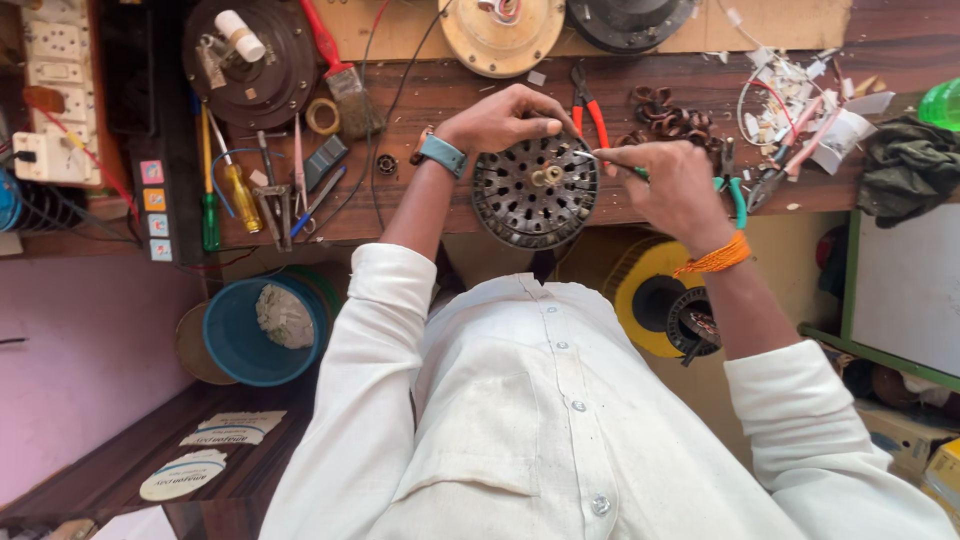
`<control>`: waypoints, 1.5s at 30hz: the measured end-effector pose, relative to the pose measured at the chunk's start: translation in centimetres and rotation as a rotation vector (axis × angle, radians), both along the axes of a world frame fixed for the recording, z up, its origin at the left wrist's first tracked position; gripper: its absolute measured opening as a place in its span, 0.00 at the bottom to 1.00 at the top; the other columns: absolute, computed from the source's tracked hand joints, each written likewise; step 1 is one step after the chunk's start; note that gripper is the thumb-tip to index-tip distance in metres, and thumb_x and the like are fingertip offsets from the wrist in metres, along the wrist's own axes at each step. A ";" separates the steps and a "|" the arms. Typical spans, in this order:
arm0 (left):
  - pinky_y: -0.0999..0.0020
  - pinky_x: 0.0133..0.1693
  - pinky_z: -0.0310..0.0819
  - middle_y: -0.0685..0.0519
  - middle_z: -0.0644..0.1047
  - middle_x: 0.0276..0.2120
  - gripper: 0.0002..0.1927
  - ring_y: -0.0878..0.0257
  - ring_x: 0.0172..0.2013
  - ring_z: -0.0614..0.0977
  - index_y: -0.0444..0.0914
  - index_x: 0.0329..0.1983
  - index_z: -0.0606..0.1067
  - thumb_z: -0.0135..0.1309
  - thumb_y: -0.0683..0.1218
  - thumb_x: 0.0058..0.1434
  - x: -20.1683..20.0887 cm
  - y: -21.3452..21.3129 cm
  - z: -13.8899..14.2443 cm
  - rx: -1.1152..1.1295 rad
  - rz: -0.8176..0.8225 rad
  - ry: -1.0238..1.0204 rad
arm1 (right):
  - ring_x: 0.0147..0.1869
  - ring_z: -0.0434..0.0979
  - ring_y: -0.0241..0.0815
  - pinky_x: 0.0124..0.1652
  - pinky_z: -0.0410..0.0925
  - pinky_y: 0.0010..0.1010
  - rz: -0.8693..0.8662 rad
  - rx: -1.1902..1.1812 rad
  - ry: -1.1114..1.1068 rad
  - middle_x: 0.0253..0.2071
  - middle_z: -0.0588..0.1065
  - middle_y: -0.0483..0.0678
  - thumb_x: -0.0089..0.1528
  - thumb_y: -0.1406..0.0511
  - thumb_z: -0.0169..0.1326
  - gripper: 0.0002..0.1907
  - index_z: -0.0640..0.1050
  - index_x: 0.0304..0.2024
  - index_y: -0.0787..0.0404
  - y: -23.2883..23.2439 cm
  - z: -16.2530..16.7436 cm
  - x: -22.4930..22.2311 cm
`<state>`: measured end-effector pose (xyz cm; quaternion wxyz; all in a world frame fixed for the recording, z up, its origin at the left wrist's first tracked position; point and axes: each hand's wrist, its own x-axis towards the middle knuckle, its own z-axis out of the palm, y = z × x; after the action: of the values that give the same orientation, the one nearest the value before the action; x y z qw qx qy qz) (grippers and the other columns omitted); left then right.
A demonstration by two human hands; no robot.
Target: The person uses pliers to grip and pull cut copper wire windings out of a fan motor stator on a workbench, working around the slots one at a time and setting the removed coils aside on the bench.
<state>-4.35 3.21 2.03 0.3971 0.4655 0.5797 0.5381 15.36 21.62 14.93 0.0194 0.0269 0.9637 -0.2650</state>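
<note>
The fingers [535, 125] of the left hand [500, 120] are curling down together onto the far rim of a round dark metal motor core with slots around its edge and a brass shaft at its centre [535, 190], pressing on it from above. The right hand [675, 185] is closing its fingers [625, 158] tightly around a slim green-handled tool [640, 172], whose thin metal tip is pointing left and reaching just past the core's upper right edge, near the left fingertips. The core is lying flat at the near edge of the brown wooden workbench [440, 100], directly under and between both hands, with the left hand touching it; whether the tool tip is touching it I cannot tell.

A grey-blue wristband [442, 154] is sitting on the left wrist and an orange thread band [715, 258] on the right.

Below the bench, to the person's left, a round blue plastic tub [225, 345] is standing on a lower shelf, holding a crumpled pale grey lump [283, 315]. To the right, a yellow plastic spool [640, 300] is lying on its side with a dark coil part [692, 322] resting against its opening.
</note>
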 end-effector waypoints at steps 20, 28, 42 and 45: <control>0.69 0.46 0.76 0.54 0.82 0.43 0.18 0.68 0.43 0.80 0.37 0.55 0.81 0.57 0.53 0.69 0.0 0.5 -0.6 -0.008 0.092 -0.089 | 0.41 0.82 0.51 0.38 0.72 0.36 -0.180 -0.130 0.274 0.42 0.80 0.55 0.65 0.69 0.58 0.16 0.82 0.56 0.56 -3.4 -1.9 3.5; 0.68 0.48 0.77 0.49 0.84 0.42 0.15 0.64 0.45 0.84 0.38 0.54 0.79 0.51 0.50 0.72 9.4 -3.6 2.3 -0.074 0.975 -0.041 | 0.33 0.80 0.55 0.33 0.72 0.45 -0.022 0.222 0.137 0.33 0.79 0.53 0.64 0.64 0.58 0.12 0.85 0.50 0.53 -2.5 0.3 -0.8; 0.66 0.48 0.79 0.47 0.85 0.46 0.12 0.60 0.46 0.87 0.41 0.53 0.81 0.52 0.46 0.70 10.5 -2.8 3.4 -0.005 1.097 0.003 | 0.34 0.81 0.59 0.34 0.73 0.47 -0.090 0.331 0.077 0.36 0.78 0.54 0.66 0.66 0.54 0.16 0.81 0.56 0.54 -5.3 -0.2 -1.3; 0.66 0.47 0.80 0.47 0.85 0.44 0.12 0.60 0.45 0.87 0.41 0.52 0.82 0.53 0.46 0.69 10.2 -2.7 3.3 -0.012 1.104 -0.062 | 0.38 0.80 0.63 0.38 0.72 0.51 -0.106 0.237 0.030 0.39 0.79 0.57 0.66 0.66 0.53 0.15 0.80 0.55 0.57 -4.7 -0.2 -1.8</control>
<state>5.84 0.55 5.31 0.0756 0.0739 0.7288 0.6765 13.51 16.89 14.71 -0.0123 0.0757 0.9856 -0.1504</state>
